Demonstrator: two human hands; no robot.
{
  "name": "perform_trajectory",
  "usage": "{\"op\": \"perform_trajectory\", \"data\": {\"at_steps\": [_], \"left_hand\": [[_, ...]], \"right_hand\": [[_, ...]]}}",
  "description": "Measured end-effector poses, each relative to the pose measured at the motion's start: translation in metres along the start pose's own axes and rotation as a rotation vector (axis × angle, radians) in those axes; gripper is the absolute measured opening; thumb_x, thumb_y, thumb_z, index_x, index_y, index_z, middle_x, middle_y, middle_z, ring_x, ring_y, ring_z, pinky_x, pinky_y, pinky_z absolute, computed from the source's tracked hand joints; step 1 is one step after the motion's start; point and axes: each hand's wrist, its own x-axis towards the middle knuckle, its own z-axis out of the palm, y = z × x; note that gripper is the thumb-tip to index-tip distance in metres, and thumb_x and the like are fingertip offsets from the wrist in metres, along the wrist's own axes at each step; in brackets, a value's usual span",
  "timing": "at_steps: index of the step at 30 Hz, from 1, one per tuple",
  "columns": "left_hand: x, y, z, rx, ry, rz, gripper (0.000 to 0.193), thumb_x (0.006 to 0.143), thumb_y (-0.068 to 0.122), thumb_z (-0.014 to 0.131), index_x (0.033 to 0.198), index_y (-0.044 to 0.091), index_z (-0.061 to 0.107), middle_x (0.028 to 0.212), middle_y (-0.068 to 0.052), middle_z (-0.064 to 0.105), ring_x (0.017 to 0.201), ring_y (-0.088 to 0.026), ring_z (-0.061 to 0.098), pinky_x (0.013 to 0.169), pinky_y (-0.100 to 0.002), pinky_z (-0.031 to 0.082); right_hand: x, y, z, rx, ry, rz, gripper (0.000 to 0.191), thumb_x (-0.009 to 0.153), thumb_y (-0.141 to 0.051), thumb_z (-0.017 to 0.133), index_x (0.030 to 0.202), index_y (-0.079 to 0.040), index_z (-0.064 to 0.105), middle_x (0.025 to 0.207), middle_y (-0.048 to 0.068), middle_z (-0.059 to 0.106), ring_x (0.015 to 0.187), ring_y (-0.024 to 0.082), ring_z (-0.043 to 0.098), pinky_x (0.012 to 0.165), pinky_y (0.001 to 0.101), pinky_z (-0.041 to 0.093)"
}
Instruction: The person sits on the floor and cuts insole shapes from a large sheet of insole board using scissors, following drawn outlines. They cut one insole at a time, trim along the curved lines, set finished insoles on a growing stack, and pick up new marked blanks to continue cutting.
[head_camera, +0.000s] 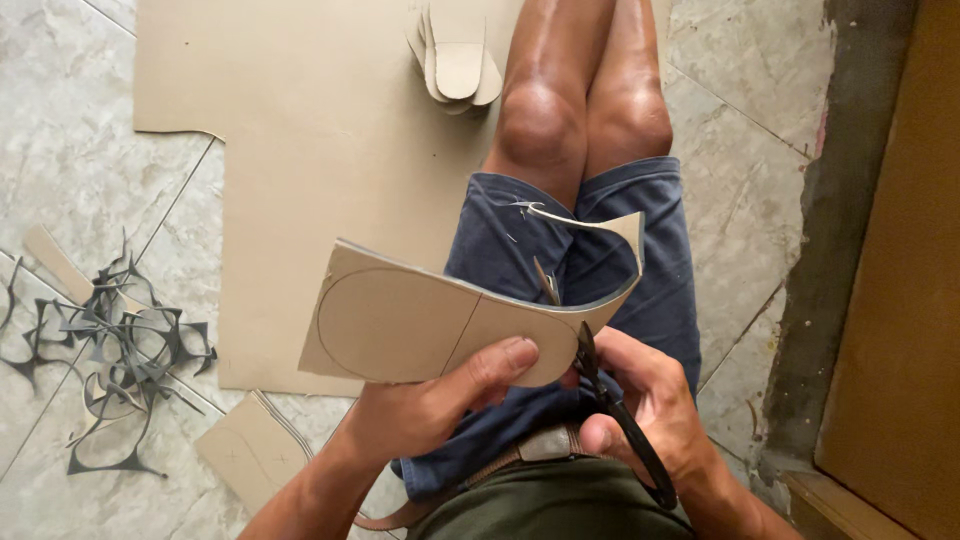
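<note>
Over the lap, left hand (440, 400) grips cardboard piece (420, 320); right hand (650, 400) works scissors (600, 385).

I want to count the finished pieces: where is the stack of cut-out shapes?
In the head view, the stack of cut-out shapes lies at the top centre on the big cardboard sheet, just left of the person's knees.

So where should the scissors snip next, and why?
Probably a little further along the pencilled curve. The right hand has the scissors already biting into the tan sheet, which the left hand holds, and the drawn oval is not yet cut out.
</note>
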Motion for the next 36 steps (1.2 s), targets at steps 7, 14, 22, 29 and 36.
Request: {"op": "perform_trajectory", "data": {"at_steps": [7, 14, 22, 29, 36], "left_hand": [[0.010, 0.009, -0.013, -0.086, -0.039, -0.116, 0.016, 0.092, 0.018, 0.074, 0.089, 0.002, 0.077, 0.062, 0.000, 0.064, 0.053, -0.006, 0.056, 0.045, -0.023, 0.043], [0.012, 0.020, -0.019, -0.075, -0.136, -0.096, 0.017, 0.093, 0.019, 0.076, 0.094, 0.003, 0.079, 0.066, 0.001, 0.066, 0.056, -0.006, 0.057, 0.046, -0.023, 0.044], [0.024, 0.019, -0.036, 0.002, -0.197, -0.134, 0.016, 0.088, 0.018, 0.078, 0.087, 0.002, 0.076, 0.064, 0.000, 0.066, 0.054, -0.007, 0.059, 0.044, -0.024, 0.046], [0.018, 0.012, -0.019, -0.091, 0.054, 0.090, 0.021, 0.100, 0.015, 0.068, 0.089, -0.001, 0.074, 0.069, -0.002, 0.071, 0.055, -0.006, 0.062, 0.048, -0.023, 0.048], [0.007, 0.012, -0.011, -0.034, 0.035, 0.136, 0.025, 0.103, 0.015, 0.064, 0.091, -0.003, 0.075, 0.069, -0.004, 0.072, 0.055, -0.006, 0.062, 0.047, -0.022, 0.049]], "right_hand": [[0.002, 0.000, 0.004, 0.137, -0.012, 0.159, 0.088, 0.069, -0.061, 0.091, 0.120, 0.008, 0.072, 0.085, 0.005, 0.060, 0.078, 0.016, 0.054, 0.067, 0.0308, 0.044], [0.004, -0.010, 0.006, 0.113, -0.033, 0.090, 0.085, 0.070, -0.067, 0.085, 0.116, 0.003, 0.068, 0.093, 0.000, 0.061, 0.086, 0.010, 0.055, 0.075, 0.0244, 0.044], [-0.003, 0.003, 0.000, 0.148, -0.053, 0.154, 0.082, 0.065, -0.060, 0.091, 0.108, 0.007, 0.074, 0.074, 0.000, 0.059, 0.065, 0.010, 0.052, 0.055, 0.0262, 0.041], [-0.006, 0.000, -0.011, -0.104, 0.005, 0.149, 0.075, 0.064, -0.060, 0.088, 0.098, 0.005, 0.077, 0.063, -0.002, 0.056, 0.057, 0.008, 0.047, 0.052, 0.0256, 0.037], [0.003, -0.004, -0.003, -0.106, -0.083, -0.039, 0.075, 0.081, -0.067, 0.080, 0.101, 0.003, 0.066, 0.095, 0.003, 0.059, 0.090, 0.012, 0.056, 0.080, 0.0271, 0.046]]}}
